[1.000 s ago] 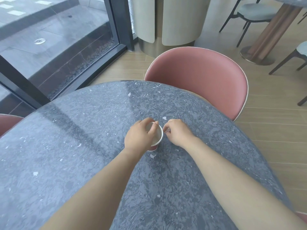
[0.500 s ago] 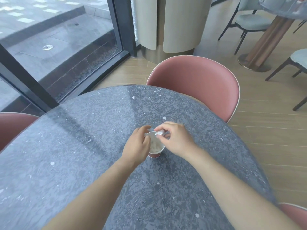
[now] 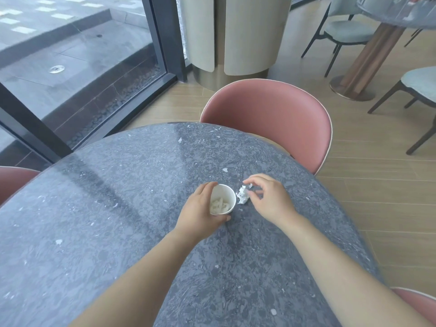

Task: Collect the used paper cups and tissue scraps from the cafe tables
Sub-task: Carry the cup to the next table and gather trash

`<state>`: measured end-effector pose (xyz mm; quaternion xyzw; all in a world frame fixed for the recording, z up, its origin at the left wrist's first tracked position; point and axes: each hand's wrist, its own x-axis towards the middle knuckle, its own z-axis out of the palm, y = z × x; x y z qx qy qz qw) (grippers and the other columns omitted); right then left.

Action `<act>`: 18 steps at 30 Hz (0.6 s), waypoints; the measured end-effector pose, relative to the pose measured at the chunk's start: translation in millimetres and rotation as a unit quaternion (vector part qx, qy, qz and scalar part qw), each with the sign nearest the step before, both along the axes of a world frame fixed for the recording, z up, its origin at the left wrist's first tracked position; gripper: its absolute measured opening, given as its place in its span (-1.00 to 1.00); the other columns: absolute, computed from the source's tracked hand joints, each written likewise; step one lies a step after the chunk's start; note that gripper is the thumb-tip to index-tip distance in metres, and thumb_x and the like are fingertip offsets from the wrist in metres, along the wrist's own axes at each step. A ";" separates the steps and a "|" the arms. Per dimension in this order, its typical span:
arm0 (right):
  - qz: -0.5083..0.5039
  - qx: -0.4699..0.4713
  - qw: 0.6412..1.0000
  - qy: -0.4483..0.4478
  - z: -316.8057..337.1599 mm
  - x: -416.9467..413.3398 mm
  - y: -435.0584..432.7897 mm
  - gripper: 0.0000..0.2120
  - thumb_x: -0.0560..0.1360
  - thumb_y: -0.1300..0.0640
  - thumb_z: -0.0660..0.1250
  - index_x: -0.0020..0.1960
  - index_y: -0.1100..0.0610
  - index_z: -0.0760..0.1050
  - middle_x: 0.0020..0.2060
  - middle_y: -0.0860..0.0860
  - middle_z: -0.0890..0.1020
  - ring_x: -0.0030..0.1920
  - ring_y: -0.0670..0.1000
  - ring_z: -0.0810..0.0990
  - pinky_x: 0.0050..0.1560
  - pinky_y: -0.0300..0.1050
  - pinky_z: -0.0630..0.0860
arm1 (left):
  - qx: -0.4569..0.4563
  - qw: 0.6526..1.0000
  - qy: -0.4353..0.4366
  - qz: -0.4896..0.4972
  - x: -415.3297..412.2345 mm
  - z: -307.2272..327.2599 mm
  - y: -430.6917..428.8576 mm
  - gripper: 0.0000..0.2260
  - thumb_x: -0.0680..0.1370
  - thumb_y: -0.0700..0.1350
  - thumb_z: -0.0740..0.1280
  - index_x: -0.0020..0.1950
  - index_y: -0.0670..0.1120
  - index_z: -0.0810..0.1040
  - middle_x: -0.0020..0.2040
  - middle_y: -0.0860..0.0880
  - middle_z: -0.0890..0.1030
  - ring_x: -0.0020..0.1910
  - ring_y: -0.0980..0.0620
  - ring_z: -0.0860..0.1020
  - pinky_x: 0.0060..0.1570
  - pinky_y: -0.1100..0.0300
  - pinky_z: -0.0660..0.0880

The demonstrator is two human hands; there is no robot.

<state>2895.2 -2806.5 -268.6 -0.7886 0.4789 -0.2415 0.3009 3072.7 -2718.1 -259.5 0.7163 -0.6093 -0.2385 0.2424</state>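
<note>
Where the left edge of the frame cuts off a pink chair (image 3: 11, 182), the round grey stone table (image 3: 106, 208) begins and fills the lower frame. Right of centre, the left hand (image 3: 200, 214) grips a white paper cup (image 3: 227, 192), fingers curled round its far side and thumb round its near side. The cup is upright and holds tissue scraps (image 3: 220, 205). Just beside the cup's right rim is one crumpled tissue scrap (image 3: 243, 197). The right hand (image 3: 271, 201) is over it with fingers bent. The forefinger tip touches the scrap's upper end, but whether thumb and forefinger pinch it cannot be told. Behind the table, at upper centre, stands a second pink chair (image 3: 271, 119). A second table (image 3: 401, 17) and grey chairs (image 3: 349, 31) occupy the upper right.
</note>
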 end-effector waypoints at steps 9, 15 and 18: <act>0.026 0.069 0.983 0.167 -36.0 -1.9 -30.9 -0.31 0.31 -0.12 0.47 0.37 -0.08 0.28 0.40 -0.10 0.23 0.34 0.02 0.33 0.26 -0.01 0.35 | -0.026 1.000 -0.001 0.011 -6.0 -7.9 -22.6 -0.30 0.34 0.05 0.51 0.39 -0.01 0.28 0.32 0.05 0.41 0.22 -0.04 0.45 0.13 0.08 0.43; 0.078 0.094 0.980 0.160 -36.5 12.6 -24.6 -0.55 0.37 -0.03 0.45 0.22 0.00 0.47 0.17 -0.02 0.42 0.20 0.05 0.39 0.18 -0.08 0.36 | -0.021 1.000 -0.005 0.019 -7.2 -6.0 -18.7 -0.31 0.34 0.06 0.51 0.39 0.01 0.28 0.32 0.05 0.41 0.22 -0.03 0.45 0.11 0.01 0.47; 0.093 0.087 0.977 0.168 -35.9 17.6 -12.9 -0.87 0.45 0.14 0.36 -0.01 0.06 0.56 -0.03 -0.05 0.43 0.03 0.02 0.47 -0.04 -0.22 0.34 | -0.014 1.000 -0.005 0.025 -4.1 -6.0 -9.2 -0.32 0.33 0.05 0.51 0.37 0.02 0.29 0.32 0.06 0.41 0.22 -0.02 0.45 0.11 0.00 0.48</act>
